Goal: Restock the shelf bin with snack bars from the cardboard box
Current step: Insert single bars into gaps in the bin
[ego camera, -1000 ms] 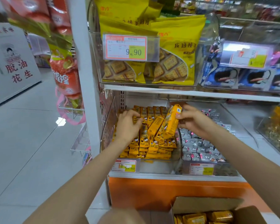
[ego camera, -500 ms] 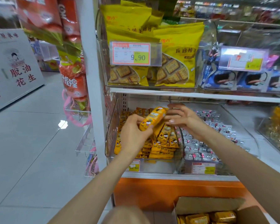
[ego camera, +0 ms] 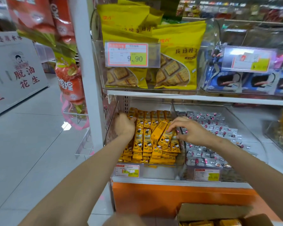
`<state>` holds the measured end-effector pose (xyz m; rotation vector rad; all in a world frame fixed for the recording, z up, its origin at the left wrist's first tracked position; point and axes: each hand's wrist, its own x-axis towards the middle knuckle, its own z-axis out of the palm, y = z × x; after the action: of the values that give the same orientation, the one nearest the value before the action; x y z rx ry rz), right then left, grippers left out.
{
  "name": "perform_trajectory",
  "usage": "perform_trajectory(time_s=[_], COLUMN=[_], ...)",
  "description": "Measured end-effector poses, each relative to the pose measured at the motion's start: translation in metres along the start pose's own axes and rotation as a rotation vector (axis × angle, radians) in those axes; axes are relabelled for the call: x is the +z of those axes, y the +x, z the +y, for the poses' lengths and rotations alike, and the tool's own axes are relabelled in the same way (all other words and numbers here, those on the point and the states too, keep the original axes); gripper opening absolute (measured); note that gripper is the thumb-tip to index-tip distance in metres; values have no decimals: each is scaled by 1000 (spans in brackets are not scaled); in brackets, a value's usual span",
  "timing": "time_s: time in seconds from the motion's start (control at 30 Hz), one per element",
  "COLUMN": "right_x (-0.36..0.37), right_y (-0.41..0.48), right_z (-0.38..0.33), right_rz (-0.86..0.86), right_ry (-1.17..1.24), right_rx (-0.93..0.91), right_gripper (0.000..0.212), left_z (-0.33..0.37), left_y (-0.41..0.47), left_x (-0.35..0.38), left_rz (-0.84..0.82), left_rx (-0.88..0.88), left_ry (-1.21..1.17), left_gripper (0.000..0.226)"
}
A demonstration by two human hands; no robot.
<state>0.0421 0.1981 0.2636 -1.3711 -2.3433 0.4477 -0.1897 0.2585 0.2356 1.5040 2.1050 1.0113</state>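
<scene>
- Step in hand: settling stock inside the clear plastic shelf bin (ego camera: 160,172) on the lower shelf. Yellow-wrapped snack bars (ego camera: 142,137) fill it in near-tidy rows.
- Right hand (ego camera: 191,132): open, fingers spread, fingertips (ego camera: 170,130) touching two tilted loose bars (ego camera: 162,135) lying across the rows at the bin's right side.
- Left hand (ego camera: 124,126): at the rear left corner against the back row. Fingers curl out of sight, so grip cannot be told.
- Brown cardboard box (ego camera: 211,211): on the floor below, open, more bars visible inside.
- Next move, by judgement: lay the tilted bars flat in line, then reach down to the box, without toppling the front stacks.
</scene>
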Motion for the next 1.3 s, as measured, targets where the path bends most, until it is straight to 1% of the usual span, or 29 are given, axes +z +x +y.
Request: perform_trajectory(time_s=[0.07, 0.13, 0.23, 0.33, 0.4, 0.47, 0.5, 0.53, 0.57, 0.63, 0.7, 0.77, 0.8, 0.83, 0.9, 0.97, 1.03, 1.1, 1.17, 1.23, 1.3], right_x=[0, 0, -2, -1, 1, 2, 2, 0, -2, -8, -12, -12, -11, -10, -7, -4, -1, 3, 6, 6, 6], right_y=[1, 3, 6, 10, 13, 15, 16, 16, 15, 10, 2, -4, -5, -6, -6, -3, 0, 3, 7, 13, 19], right_z=[0, -1, -7, -10, -13, -15, -15, -16, -17, -21, -27, -31, -32, -33, -36, -42, -50, -51, -50, -47, -38], right_rz=[-17, -27, -69, -104, -110, -112, -102, -86, -65, -26, -1, 17, 35, 55, 91, 116, 127, 123, 125, 162, 165], right_ry=[-40, -95, -197, -283, -341, -379, -372, -322, -218, 72, 317, 410, 383, 320, 148, -20, -131, -162, -157, -108, -60], right_rx=[-13, -27, -22, -38, -47, -60, -75, -78, -75, -58, -15, -1, -2, -2, -10, -79, -163, -204, -194, -104, 11], right_gripper=[41, 40, 41, 46, 42, 37, 36, 36, 35, 35, 37, 38, 39, 38, 36, 34, 34, 38, 51, 62, 63], left_z=[0, -3, -9, -14, -17, -17, -17, -17, -17, -15, -12, -9, -7, -5, -3, -1, -3, -7, -12, -18, -23], left_y=[5, 6, 6, 1, -6, -22, -31, -42, -51, -67, -77, -85, -89, -94, -102, -108, -112, -112, -108, -101, -94], left_x=[4, 7, 7, -1, -9, -19, -24, -29, -34, -42, -46, -47, -47, -48, -50, -54, -55, -54, -57, -63, -67], left_rz=[-30, -109, -187, -207, -158, -127, -139, -165, -200, -290, -386, -455, -470, -463, -403, -336, -244, -144, -48, 74, 143], left_rx=[-7, 1, 60, 107, 203, 340, 404, 459, 503, 567, 590, 583, 580, 586, 608, 620, 668, 705, 665, 567, 458], left_ry=[95, 146, 109, 35, 9, -55, -96, -135, -169, -201, -207, -212, -212, -213, -244, -282, -226, -165, -129, -99, -69], left_gripper=[41, 40, 40, 41, 37, 25, 19, 14, 13, 20, 33, 48, 55, 59, 60, 54, 44, 33, 28, 27, 27])
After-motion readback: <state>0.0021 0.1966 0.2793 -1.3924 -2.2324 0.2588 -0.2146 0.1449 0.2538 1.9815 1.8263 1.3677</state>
